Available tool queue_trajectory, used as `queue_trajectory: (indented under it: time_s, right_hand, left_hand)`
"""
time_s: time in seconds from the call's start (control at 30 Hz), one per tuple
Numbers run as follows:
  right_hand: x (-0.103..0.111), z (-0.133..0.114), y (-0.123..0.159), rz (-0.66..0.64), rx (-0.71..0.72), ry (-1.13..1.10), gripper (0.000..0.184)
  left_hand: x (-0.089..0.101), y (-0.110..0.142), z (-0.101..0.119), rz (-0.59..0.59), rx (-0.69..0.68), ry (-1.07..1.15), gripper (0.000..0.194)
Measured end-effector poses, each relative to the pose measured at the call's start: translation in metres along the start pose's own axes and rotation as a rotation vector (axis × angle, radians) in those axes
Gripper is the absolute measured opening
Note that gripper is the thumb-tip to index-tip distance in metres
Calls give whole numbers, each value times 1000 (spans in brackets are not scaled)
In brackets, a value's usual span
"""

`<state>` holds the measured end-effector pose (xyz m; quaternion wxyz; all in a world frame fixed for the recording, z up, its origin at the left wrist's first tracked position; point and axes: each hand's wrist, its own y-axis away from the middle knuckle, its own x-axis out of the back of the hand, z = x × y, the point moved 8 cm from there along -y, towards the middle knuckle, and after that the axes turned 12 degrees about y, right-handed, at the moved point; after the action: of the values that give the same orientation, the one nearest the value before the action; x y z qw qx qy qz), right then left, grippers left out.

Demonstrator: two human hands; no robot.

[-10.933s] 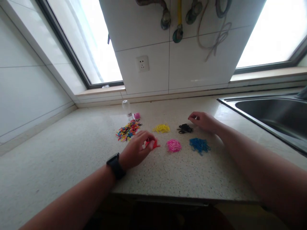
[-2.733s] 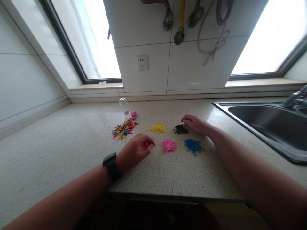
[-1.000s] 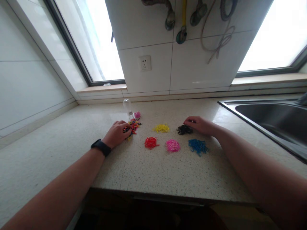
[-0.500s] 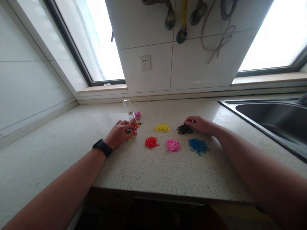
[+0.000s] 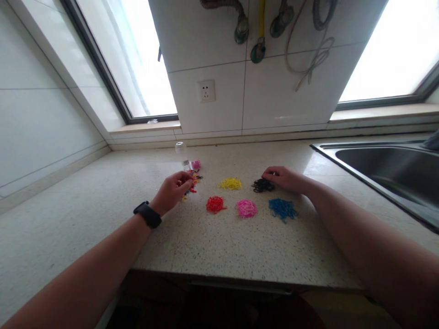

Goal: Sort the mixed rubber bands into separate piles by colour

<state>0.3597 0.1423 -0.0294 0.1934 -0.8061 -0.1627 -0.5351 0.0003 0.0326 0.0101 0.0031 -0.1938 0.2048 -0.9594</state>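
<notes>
My left hand [image 5: 174, 189] is at a mixed pile of small coloured rubber bands [image 5: 195, 182], partly covering it. Its thumb and forefinger are pinched together, and whatever may be between them is too small to make out. My right hand [image 5: 279, 177] rests by a pile of black rubber bands [image 5: 263, 185], fingertips closed at its upper edge; I cannot see what they hold. Between the hands lie yellow bands [image 5: 231, 183], with red bands [image 5: 215, 204], pink bands [image 5: 246, 208] and blue bands [image 5: 282, 209] nearer to me.
Behind the mixed pile stand a clear upside-down bottle [image 5: 181, 155] and a small pink object [image 5: 195, 164]. A steel sink [image 5: 329, 151] is set into the counter at the right. The counter's front edge [image 5: 240, 276] runs close to me.
My left hand has lifted slightly and turned, its thumb and forefinger now drawn together in a pinch. My right hand stays by the black bands.
</notes>
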Motion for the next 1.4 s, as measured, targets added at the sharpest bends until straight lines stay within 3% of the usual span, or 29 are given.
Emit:
queue_trajectory:
  time_s: [0.07,0.17,0.4,0.6,0.8,1.07,1.4]
  right_hand:
    - [2,-2,1,3,1,-3,35]
    - [3,-3,1,1,-2,-6,34]
    - [0,2,-1,7,10,0,36]
    - [2,-2,0,14,18,4,36]
    - [2,-4,1,-2,-5,4,37]
    - [2,-2,-1,13,5,2,33]
    - [2,-4,-4,47,-31,52,33]
  left_hand:
    - [-9,3,3,-5,74,241,18]
    - [-25,8,15,-49,102,409,18]
    - [-56,24,33,-163,161,593,15]
    - [-66,32,42,-182,138,591,13]
    - [-60,28,50,-188,36,275,26]
    - [-72,27,46,-296,-321,-443,51]
    - [-88,18,14,-444,-152,-595,56]
